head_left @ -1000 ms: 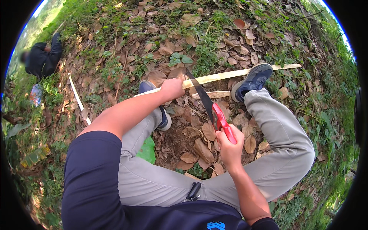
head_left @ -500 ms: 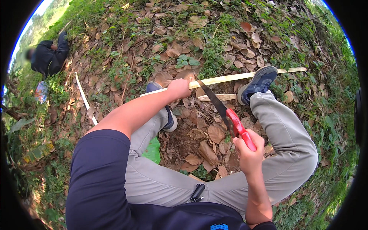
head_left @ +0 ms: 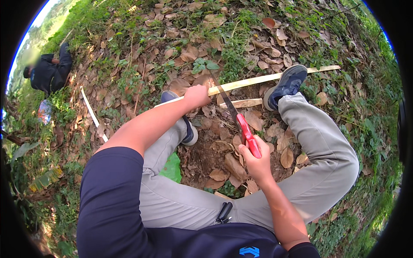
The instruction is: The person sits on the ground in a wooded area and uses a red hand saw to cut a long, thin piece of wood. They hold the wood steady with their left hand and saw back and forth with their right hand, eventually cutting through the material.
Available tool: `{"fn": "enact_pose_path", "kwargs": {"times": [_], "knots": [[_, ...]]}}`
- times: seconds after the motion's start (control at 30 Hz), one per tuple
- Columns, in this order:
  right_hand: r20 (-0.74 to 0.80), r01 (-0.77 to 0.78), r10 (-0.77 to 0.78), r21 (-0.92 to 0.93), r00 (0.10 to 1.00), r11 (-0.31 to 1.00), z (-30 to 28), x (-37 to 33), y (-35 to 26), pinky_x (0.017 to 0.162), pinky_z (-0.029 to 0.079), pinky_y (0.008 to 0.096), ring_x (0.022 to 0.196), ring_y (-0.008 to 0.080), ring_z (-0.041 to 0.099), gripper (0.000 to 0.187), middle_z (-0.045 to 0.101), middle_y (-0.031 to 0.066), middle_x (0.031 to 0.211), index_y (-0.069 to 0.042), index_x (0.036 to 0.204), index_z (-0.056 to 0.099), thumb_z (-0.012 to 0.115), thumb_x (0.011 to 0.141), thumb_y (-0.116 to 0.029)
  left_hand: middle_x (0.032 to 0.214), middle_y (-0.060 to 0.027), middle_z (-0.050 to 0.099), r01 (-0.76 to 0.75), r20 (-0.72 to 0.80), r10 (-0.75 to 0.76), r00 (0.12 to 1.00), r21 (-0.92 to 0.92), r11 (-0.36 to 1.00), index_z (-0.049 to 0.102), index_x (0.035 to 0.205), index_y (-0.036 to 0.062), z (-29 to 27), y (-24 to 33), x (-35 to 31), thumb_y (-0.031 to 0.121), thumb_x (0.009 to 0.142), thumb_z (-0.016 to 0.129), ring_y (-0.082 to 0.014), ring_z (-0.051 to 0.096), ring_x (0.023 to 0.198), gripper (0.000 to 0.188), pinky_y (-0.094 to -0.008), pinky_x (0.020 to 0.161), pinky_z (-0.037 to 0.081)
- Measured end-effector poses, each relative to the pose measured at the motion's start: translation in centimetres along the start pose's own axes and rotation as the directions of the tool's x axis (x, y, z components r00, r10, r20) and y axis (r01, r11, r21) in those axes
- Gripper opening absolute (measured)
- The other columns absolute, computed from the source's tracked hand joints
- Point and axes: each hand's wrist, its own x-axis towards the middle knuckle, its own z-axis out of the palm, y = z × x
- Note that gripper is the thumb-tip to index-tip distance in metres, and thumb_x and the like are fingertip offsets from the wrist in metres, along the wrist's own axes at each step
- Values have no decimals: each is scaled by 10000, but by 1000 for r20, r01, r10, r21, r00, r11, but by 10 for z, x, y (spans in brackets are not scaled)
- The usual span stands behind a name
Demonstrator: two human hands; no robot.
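A long, pale strip of wood or bamboo (head_left: 256, 80) lies across in front of me, over both my shoes. My left hand (head_left: 198, 96) is wrapped round it left of the middle, near the left shoe. My right hand (head_left: 257, 159) grips the red handle of a handsaw (head_left: 243, 129). The saw's dark blade crosses the strip just right of my left fingers, its tip reaching past the far edge. A short, split piece of wood (head_left: 241, 103) rests on the soil below the strip.
My blue shoes (head_left: 292, 79) stand on leaf-strewn ground, legs bent apart. Another pale strip (head_left: 93, 112) lies at the left. Farther left a person in dark clothes (head_left: 50, 74) sits near a bluish bag (head_left: 44, 112). A green leaf (head_left: 171, 168) lies by my left leg.
My right hand and the saw have moved left and forward, so more blade extends past the strip. My left hand keeps its hold on the strip.
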Motion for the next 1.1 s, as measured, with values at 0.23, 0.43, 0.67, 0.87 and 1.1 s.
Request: {"fn": "enact_pose_path", "kwargs": {"times": [0.23, 0.43, 0.67, 0.87, 1.1], "knots": [[-71, -75, 89, 184, 993, 980, -31, -18, -51, 433, 322, 244, 466, 50, 399, 138, 476, -33, 593, -43, 753, 527, 618, 855, -21, 1039, -203, 743, -18, -20, 18, 1000, -25, 1000, 742, 1030, 31, 2, -2, -3, 276, 818, 655, -345, 736, 956, 336, -438, 840, 591], [-53, 34, -31, 46, 998, 998, -28, 10, -31, 422, 302, 243, 451, 46, 383, 156, 442, -46, 567, -64, 734, 514, 613, 853, -39, 996, -195, 749, -21, -9, 21, 1000, -2, 1000, 737, 1005, 19, 13, -13, 7, 334, 848, 648, -355, 739, 917, 362, -464, 799, 596], [-139, 205, -205, -20, 969, 979, 29, 83, 33, 433, 320, 253, 491, 59, 436, 156, 476, -44, 598, -64, 736, 542, 627, 866, -49, 1164, -195, 717, 7, 99, -6, 995, -12, 1000, 728, 1136, 27, -6, 3, 6, 183, 833, 628, -324, 711, 1074, 355, -416, 915, 566], [-71, -32, 46, 195, 996, 980, 5, 14, -14, 468, 330, 241, 507, 48, 426, 164, 490, -46, 622, -61, 750, 529, 639, 868, -33, 1179, -200, 714, 31, 128, -26, 991, -33, 999, 723, 1140, 19, -4, -11, -3, 195, 841, 626, -327, 710, 1078, 360, -419, 924, 563], [-29, -50, 60, 266, 998, 963, -17, 4, -30, 415, 303, 232, 447, 34, 385, 151, 458, -54, 591, -68, 768, 521, 623, 868, -19, 1208, -213, 703, -3, 159, 9, 987, -39, 999, 713, 1161, 16, -9, -5, -3, 209, 852, 618, -341, 699, 1104, 377, -433, 936, 560]]}}
